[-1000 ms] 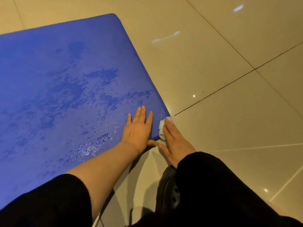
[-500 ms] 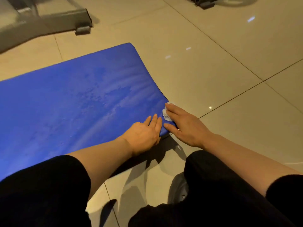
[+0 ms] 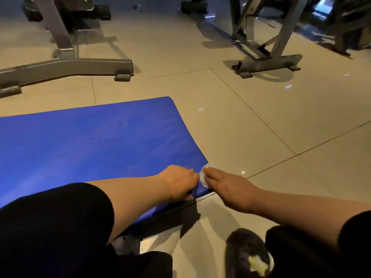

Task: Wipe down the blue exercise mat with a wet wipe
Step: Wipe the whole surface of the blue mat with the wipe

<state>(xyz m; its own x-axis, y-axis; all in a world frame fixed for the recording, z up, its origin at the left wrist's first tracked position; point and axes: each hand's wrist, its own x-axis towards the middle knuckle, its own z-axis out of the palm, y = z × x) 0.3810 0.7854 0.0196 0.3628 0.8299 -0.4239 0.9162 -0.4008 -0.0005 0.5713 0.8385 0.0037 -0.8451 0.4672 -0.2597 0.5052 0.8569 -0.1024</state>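
The blue exercise mat [image 3: 90, 147] lies on the tiled floor and fills the left middle of the head view. Its near right corner is raised a little, with a shadow under it. My left hand [image 3: 179, 182] has its fingers curled over that corner's near edge and grips it. Just to the right, my right hand [image 3: 228, 186] lies flat with straight fingers, pressing a small white wet wipe [image 3: 202, 177] onto the corner's right edge. Most of the wipe is hidden under the fingers.
A grey machine base [image 3: 66, 67] stands on the floor beyond the mat at the left. Another metal frame [image 3: 267, 61] stands at the back right. My dark shoe [image 3: 249, 255] and black-clad knees fill the bottom. Beige tiles spread to the right.
My view has tilted up, bringing gym equipment into sight. My left hand went from flat on the mat to curled over its corner edge. My right hand stays at the corner with the wipe.
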